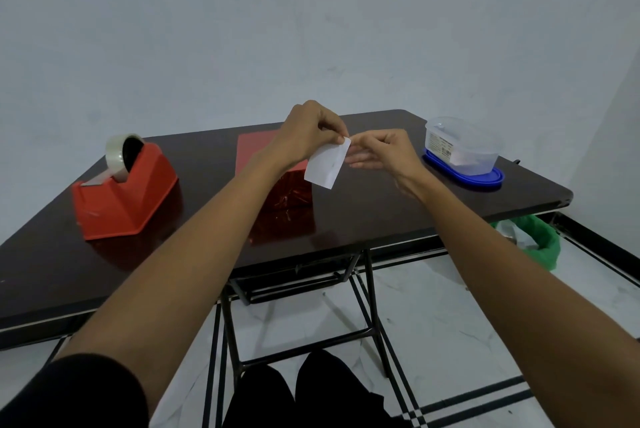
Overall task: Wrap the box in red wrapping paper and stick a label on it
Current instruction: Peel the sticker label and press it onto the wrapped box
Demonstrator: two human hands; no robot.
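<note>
Head view: you hold both arms out over the dark desk [381, 216], and your hands meet above its middle.
Left hand: your left hand [308, 131] is raised above the box, its fingers [333, 129] curled, thumb and forefinger pinching the top corner of the white label [325, 167].
Right hand: your right hand [386, 150] is just beside the left; its thumb and forefinger close on that same corner, while the other fingers [363, 161] lie stretched out and loose below.
Label: it hangs tilted from the pinched corner, in the air and off the desk, in front of the box.
Box: the box in red wrapping paper [258, 150] sits mid-desk, partly hidden by your left forearm; the glossy paper on its near face is creased.
Tape dispenser: the red tape dispenser [131, 192] stands at the left of the desk, well apart from the box, with a roll of clear tape [117, 157] in it.
Container: a clear plastic container [462, 145] stands on a blue lid [485, 180] at the desk's right end.
Floor: a green bag [545, 240] sits on the floor [433, 306] beyond the right corner of the desk.
</note>
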